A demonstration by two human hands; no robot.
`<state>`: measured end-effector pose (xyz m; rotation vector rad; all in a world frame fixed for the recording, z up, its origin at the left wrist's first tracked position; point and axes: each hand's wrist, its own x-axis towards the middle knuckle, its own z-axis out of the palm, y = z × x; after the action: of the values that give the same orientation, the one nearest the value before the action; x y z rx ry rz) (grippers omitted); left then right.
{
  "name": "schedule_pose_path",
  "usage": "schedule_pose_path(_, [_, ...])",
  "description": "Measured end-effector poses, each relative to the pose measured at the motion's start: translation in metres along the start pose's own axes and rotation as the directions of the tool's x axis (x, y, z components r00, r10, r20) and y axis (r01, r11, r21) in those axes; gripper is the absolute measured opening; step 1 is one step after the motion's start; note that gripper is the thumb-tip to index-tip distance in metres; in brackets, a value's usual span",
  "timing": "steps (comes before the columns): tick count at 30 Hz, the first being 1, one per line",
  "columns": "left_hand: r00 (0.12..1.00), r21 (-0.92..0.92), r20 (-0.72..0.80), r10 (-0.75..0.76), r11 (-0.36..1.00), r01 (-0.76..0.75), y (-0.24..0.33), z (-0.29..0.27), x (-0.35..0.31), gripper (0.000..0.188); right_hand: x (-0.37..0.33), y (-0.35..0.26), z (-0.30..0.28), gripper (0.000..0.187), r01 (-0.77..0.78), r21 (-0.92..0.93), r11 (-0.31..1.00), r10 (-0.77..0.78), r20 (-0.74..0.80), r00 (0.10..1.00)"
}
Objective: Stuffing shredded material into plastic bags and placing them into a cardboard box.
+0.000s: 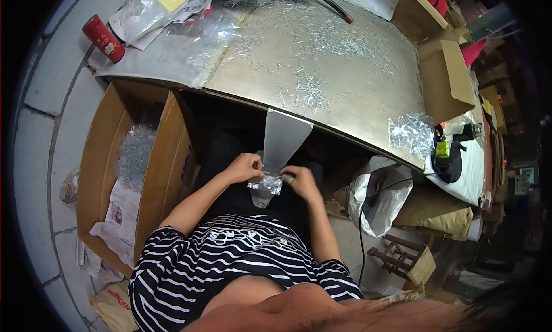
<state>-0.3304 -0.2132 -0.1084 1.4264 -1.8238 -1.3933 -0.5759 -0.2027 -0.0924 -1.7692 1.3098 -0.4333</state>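
Pinching a silvery, crinkled plastic bag (265,186) over my dark-clothed lap (233,201) | left grip (246,166) narrow on its upper edge | right grip (301,181) curled alongside, contact unclear | bag's contents indistinct

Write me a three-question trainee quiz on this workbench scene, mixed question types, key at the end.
1. True or false: the red can is left of the small metal pieces scattered on the tabletop.

2. Choose one. What is between the person's hands?
A) a wooden mallet
B) shiny plastic
C) a glass jar

3. Fill in: the person's ___ hand is nearer the open cardboard box at the picture's left.

Key: 1. True. 2. B. 3. Left hand.
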Motion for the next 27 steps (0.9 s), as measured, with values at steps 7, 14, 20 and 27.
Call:
schedule_pose_path(7, [0.989,-0.445,-0.15,0.0,0.893,-0.068,0.04,-0.021,0.021,0.036,0.051,-0.064,-0.148,0.02,0.101,-0.1,0.99,-0.142,-0.725,0.674])
schedule_pose_path(14, [0.99,-0.901,0.037,-0.137,0.424,0.092,0.011,0.022,0.024,0.037,0.127,-0.077,-0.098,0.053,0.172,-0.596,0.785,-0.415,-0.299,0.859])
schedule_pose_path(20, [0.907,-0.923,0.364,0.213,-0.048,0.381,-0.064,0.015,0.033,0.078,0.043,-0.143,-0.067,0.051,0.127,-0.369,0.921,-0.248,-0.302,0.921])
schedule_pose_path(27, [0.883,-0.883,0.464,0.075,-0.04,0.467,-0.036,0.027,0.03,0.08,-0.004,-0.127,-0.062,0.04,0.158,-0.085,0.984,-0.179,-0.376,0.909])
